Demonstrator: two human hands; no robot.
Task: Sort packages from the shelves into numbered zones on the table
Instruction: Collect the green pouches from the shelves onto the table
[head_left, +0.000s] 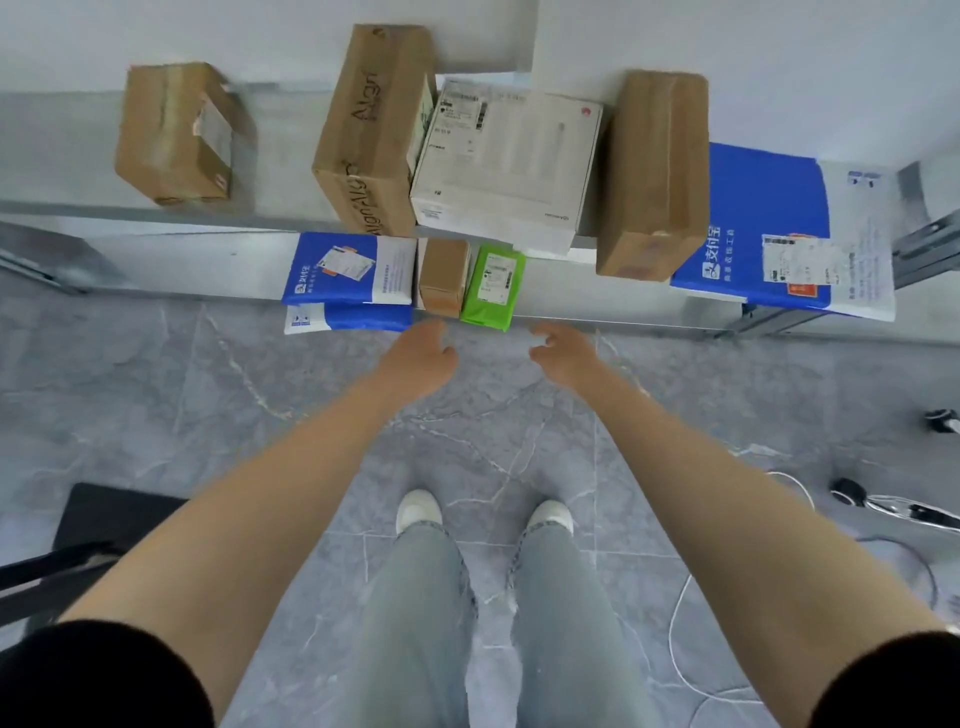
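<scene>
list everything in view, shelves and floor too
large brown boxes: 3, brown, upper shelf
white box: 1, white, upper shelf, middle
small brown box: 1, brown, lower shelf
green packet: 1, green, beside small brown box
blue mailers: 2, blue and white, stacked, lower shelf left
large blue mailer: 1, blue and white, far right
cables: several, white and black, floor right
left hand: 1, open, near lower shelf
right hand: 1, open, near lower shelf

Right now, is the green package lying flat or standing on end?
Lying flat: the green package shows its labelled face upward, overhanging the shelf.
</scene>
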